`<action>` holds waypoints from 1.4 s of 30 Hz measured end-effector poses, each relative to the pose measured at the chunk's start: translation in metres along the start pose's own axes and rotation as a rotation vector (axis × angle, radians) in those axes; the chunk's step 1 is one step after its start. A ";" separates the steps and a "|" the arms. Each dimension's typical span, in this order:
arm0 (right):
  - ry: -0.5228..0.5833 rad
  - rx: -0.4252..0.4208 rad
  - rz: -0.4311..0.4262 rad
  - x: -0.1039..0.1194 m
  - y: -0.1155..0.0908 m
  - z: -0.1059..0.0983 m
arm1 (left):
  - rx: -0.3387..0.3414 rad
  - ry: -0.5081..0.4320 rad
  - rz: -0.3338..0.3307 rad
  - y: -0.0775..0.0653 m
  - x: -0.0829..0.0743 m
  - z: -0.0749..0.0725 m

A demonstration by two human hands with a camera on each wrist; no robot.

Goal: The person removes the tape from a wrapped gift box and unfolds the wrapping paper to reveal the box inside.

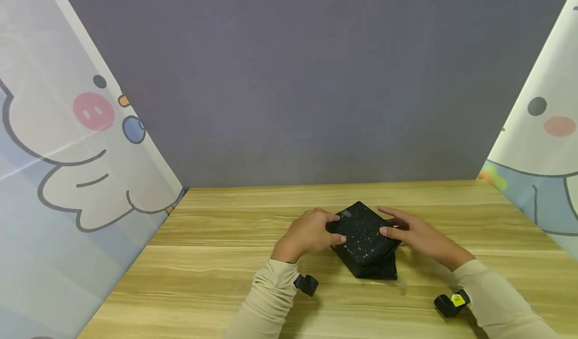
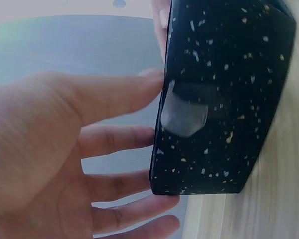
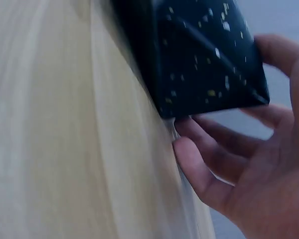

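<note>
Black speckled wrapped box (image 1: 366, 238) sits mid tabletop (image 1: 217, 279), turned corner-on to the person, one end raised slightly. Wrapping looks mostly done: paper covers top and sides, and the left wrist view shows a piece of clear tape (image 2: 183, 115) already stuck over a folded seam on the end face. Near right end shows a folded triangular flap in the right wrist view; can't tell if that one is taped down, so probably that end is what's left, judging only from these views.

Left hand (image 1: 309, 233): grip loose, fingers nearly straight, thumb and fingertips (image 2: 149, 82) touching the box's left end, not curled round it. Right hand (image 1: 417, 236): grip also open-ish, fingers (image 3: 204, 169) relaxed and reaching under or against the right end, thumb on top edge; steadying rather than clamping.

Beige sleeves on both arms, wrist cameras strapped on. Grey back wall, cartoon curtains left and right
</note>
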State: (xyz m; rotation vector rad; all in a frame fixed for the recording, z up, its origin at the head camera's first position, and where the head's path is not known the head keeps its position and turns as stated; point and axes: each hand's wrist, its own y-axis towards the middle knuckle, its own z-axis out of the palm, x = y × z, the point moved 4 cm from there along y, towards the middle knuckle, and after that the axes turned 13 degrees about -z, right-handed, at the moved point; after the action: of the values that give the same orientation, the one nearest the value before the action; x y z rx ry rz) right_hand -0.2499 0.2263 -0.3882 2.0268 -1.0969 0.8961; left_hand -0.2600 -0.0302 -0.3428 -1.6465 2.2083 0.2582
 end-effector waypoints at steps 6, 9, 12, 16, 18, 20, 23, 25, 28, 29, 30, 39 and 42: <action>-0.004 -0.069 0.050 -0.004 0.002 -0.001 | -0.025 0.050 -0.028 -0.001 0.000 -0.003; -0.010 -0.090 0.053 -0.003 0.003 -0.001 | -0.013 0.115 -0.019 -0.002 -0.003 -0.003; -0.062 -0.121 0.039 0.000 0.003 -0.002 | -0.011 0.179 0.002 -0.005 -0.007 -0.004; -0.147 -0.157 -0.016 0.003 0.001 -0.006 | -0.021 0.228 0.022 -0.010 -0.013 -0.005; -0.164 -0.174 -0.044 0.004 0.001 -0.007 | -0.016 0.238 0.027 -0.012 -0.015 -0.005; -0.174 -0.186 -0.058 0.005 0.000 -0.008 | -0.009 0.236 0.027 -0.013 -0.017 -0.004; -0.176 -0.206 -0.053 0.006 0.000 -0.009 | 0.003 0.209 0.023 -0.014 -0.018 -0.004; -0.171 -0.224 -0.040 0.007 0.001 -0.009 | 0.009 0.186 0.020 -0.014 -0.018 -0.003; -0.167 -0.258 -0.024 0.008 0.001 -0.010 | 0.004 0.157 0.027 -0.015 -0.019 -0.003; -0.167 -0.267 -0.025 0.008 0.000 -0.011 | 0.001 0.147 0.025 -0.015 -0.020 -0.002; -0.168 -0.272 -0.023 0.008 0.000 -0.011 | -0.002 0.141 0.027 -0.016 -0.020 -0.002; -0.252 -0.248 -0.060 0.015 -0.001 -0.003 | 0.024 0.092 -0.004 -0.022 -0.024 -0.002; -0.254 -0.234 -0.061 0.016 0.000 -0.001 | 0.038 0.060 -0.017 -0.022 -0.023 -0.002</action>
State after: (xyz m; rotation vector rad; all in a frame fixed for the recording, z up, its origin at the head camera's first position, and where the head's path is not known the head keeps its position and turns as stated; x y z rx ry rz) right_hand -0.2433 0.2202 -0.3750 2.0004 -1.2068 0.4625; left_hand -0.2338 -0.0172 -0.3305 -1.6721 2.2274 0.1633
